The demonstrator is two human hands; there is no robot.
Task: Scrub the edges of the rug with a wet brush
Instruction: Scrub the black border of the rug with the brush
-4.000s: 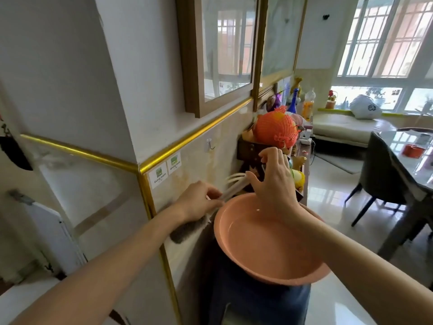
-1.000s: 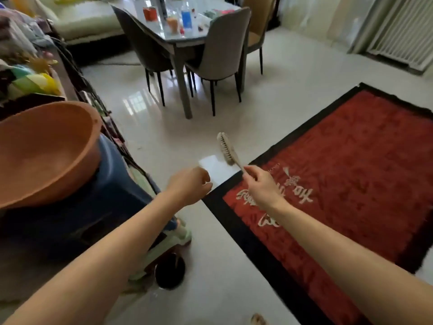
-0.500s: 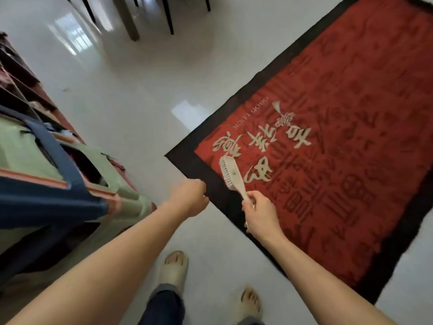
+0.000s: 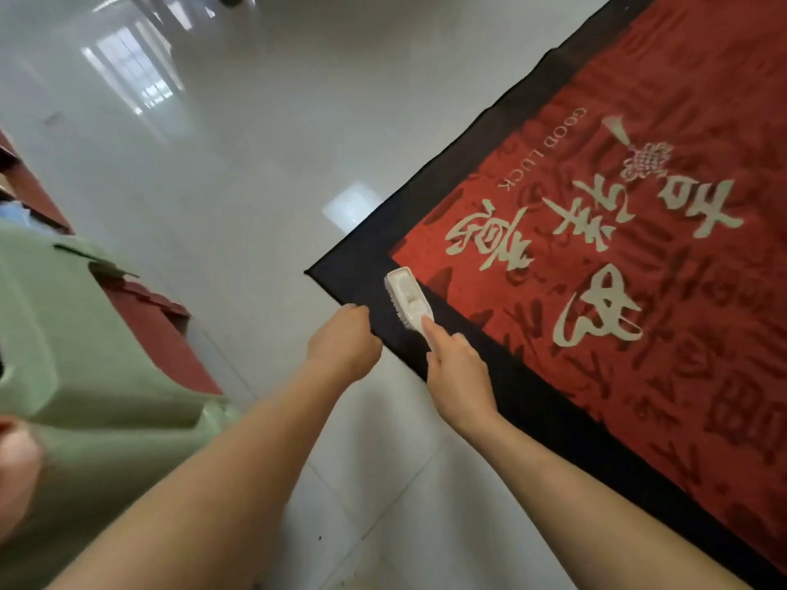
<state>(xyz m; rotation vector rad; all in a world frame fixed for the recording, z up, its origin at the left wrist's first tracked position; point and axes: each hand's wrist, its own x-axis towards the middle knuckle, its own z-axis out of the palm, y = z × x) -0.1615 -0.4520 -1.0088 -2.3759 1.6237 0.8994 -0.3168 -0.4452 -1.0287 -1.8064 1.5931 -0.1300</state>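
The brush (image 4: pixel 408 301) is being gripped by the right hand (image 4: pixel 458 368), lying along the rug (image 4: pixel 596 291) border beside the corner; the left hand (image 4: pixel 343 340) is being held curled, empty, nearby.

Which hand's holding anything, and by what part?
Right hand grips the brush by its handle, index finger along the top. Left hand is curled at the rug edge; a hold cannot be told.
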